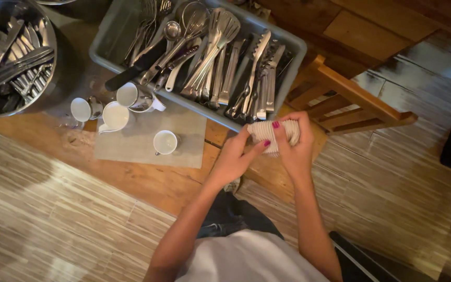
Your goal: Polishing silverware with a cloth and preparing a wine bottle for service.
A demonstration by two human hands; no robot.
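Both of my hands hold a cream ribbed cloth (267, 131) bunched up just below the front edge of a grey plastic tub (105, 49). My left hand (233, 156) grips the cloth's lower left side with thumb and fingers. My right hand (294, 143) wraps over the cloth's right end. Whether anything is wrapped inside the cloth is hidden. The tub is full of steel tongs (259, 73), ladles and serving spoons (204, 47).
A round metal bowl (50, 52) of cutlery sits at the far left. Several small white cups and jugs (165, 142) stand on a grey mat (184, 151) on the wooden counter. A wooden chair (361, 99) stands to the right on striped flooring.
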